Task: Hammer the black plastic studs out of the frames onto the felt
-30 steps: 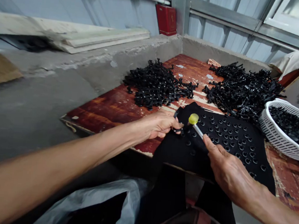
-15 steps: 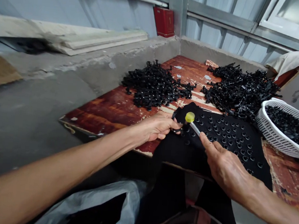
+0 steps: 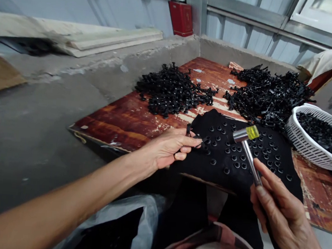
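Observation:
My right hand [image 3: 280, 212] grips the metal handle of a small hammer [image 3: 247, 145] with a yellow-tipped head, raised above a black mat [image 3: 238, 162] dotted with several small black ring parts. My left hand [image 3: 171, 146] pinches a small black strap-like part [image 3: 195, 136] at the mat's left edge, fingers closed on it. The mat lies on a worn red wooden board [image 3: 125, 121].
Two heaps of black plastic parts lie on the board, one at centre [image 3: 171, 90], one at back right [image 3: 267, 94]. A white slotted basket [image 3: 306, 146] holding black pieces stands at right. A grey concrete ledge [image 3: 38, 121] runs left; a plastic bag [image 3: 122, 225] sits near my lap.
My right hand pulled back toward me and lifted the hammer head up and to the right, away from the part. My left hand stayed pinching the part at the mat's edge.

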`<state>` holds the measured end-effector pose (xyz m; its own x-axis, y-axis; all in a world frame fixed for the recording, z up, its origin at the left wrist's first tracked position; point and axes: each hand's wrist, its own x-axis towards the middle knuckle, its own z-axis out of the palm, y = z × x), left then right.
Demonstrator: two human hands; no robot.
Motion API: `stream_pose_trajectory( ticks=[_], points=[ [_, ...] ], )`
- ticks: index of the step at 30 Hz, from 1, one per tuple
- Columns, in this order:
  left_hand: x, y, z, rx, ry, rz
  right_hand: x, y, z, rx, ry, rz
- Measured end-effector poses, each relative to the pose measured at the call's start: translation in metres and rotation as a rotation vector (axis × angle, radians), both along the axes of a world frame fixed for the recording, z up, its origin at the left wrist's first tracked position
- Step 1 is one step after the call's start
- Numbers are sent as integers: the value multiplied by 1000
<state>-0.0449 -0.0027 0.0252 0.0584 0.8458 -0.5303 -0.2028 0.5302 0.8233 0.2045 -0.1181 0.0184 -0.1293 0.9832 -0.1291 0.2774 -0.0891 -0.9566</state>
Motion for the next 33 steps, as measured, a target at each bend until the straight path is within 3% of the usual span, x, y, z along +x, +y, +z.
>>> stream_pose_trajectory(
  ticks=[4, 15, 33],
  points=[
    [9, -6, -1, 13, 9, 128, 2, -8, -2, -67, 44, -109],
    [17, -10, -7, 40, -25, 243, 14, -10, -17, 32, -33, 45],
    [18, -12, -4, 46, 43, 220, 17, -10, -19, 114, -80, 92]
  ],
)
